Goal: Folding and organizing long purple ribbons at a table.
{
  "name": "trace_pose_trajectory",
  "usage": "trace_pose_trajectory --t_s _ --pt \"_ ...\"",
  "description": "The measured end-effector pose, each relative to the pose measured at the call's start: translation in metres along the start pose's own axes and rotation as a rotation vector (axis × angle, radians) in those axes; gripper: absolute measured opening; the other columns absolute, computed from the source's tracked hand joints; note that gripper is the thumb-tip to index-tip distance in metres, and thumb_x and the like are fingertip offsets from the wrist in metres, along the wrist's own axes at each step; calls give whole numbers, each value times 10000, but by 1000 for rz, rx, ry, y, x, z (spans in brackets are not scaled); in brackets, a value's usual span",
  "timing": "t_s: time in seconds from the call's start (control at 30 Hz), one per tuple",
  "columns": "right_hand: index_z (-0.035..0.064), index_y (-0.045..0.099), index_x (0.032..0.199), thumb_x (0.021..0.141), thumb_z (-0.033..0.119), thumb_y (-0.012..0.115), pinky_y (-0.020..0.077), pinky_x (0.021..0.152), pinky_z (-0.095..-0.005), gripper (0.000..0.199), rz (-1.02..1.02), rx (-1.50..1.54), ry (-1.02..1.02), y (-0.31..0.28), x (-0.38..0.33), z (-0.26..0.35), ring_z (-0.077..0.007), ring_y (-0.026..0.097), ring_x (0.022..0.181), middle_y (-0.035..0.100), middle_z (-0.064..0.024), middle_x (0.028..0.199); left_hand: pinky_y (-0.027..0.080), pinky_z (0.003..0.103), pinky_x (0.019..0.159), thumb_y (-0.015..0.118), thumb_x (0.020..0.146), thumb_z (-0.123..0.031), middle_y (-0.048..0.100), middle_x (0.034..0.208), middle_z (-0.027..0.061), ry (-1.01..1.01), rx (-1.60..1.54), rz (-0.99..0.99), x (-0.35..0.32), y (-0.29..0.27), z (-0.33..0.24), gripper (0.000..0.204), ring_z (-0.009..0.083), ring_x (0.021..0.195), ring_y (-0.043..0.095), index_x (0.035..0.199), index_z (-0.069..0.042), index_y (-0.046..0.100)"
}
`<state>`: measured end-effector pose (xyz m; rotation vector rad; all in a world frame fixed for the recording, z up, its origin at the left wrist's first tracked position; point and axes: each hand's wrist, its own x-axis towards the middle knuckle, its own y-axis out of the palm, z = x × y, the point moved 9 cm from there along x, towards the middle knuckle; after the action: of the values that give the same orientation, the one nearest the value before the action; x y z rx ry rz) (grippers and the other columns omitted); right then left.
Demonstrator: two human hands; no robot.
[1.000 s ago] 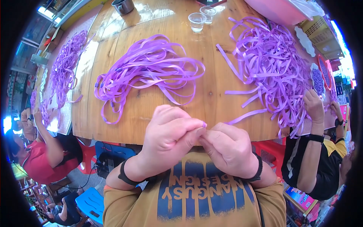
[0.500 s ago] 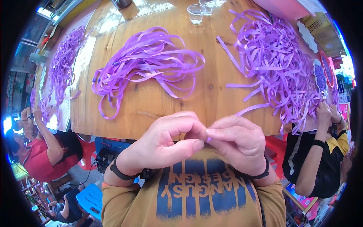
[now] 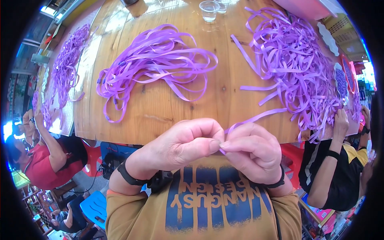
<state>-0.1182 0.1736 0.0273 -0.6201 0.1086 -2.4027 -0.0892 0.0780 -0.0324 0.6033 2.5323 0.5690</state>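
Note:
Just off the table's near edge, my two hands meet fingertip to fingertip. A bit of purple ribbon (image 3: pixel 222 151) shows between them; whatever else lies in the fingers is hidden. My right hand (image 3: pixel 256 148) pinches that ribbon between thumb and forefinger. Thumb and forefinger of my left hand (image 3: pixel 190 142) are closed at the same spot, pressed against it. A strand of ribbon (image 3: pixel 260 117) runs from behind my right hand to a large tangled pile of purple ribbons (image 3: pixel 296 68) on the right. Looped purple lanyards (image 3: pixel 156 60) with small darker pieces lie at middle left.
Clear plastic cups (image 3: pixel 209 11) stand at the far edge of the wooden table (image 3: pixel 160 128). Another purple pile (image 3: pixel 66 68) lies far left. People in red (image 3: pixel 46 164) and black (image 3: pixel 340 176) work on either side. A scalloped dish of purple pieces (image 3: pixel 341 83) sits far right.
My left thumb and forefinger have closed together, shutting the gap between them. The purple strand now shows above my right hand. The co-worker's hands at the right have moved apart.

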Motion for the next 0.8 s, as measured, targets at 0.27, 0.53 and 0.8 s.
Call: trace_pose_trajectory --t_s 0.27,0.53,0.8 --pt "44 630 917 684 -90 666 455 520 -239 271 -94 -210 -124 -2 -5 9 -159 576 623 586 -62 790 374 196 666 511 884 -134 499 827 -17 -89 -46 -2 3 3 3 112 54 747 449 927 -31 522" --pt "43 623 939 631 -70 682 439 464 -254 334 -66 -371 -276 0 -9 20 -170 573 572 592 -59 787 387 202 681 544 866 -131 521 841 -13 -135 -241 26 5 4 12 114 63 749 465 918 -30 534" --pt "44 629 892 642 -83 688 438 476 -244 287 -105 -317 -189 -2 -11 13 -160 577 590 596 -59 765 400 212 717 603 805 -45 514 834 -32 -104 10 -92 1 -1 6 115 49 770 468 893 -40 529"
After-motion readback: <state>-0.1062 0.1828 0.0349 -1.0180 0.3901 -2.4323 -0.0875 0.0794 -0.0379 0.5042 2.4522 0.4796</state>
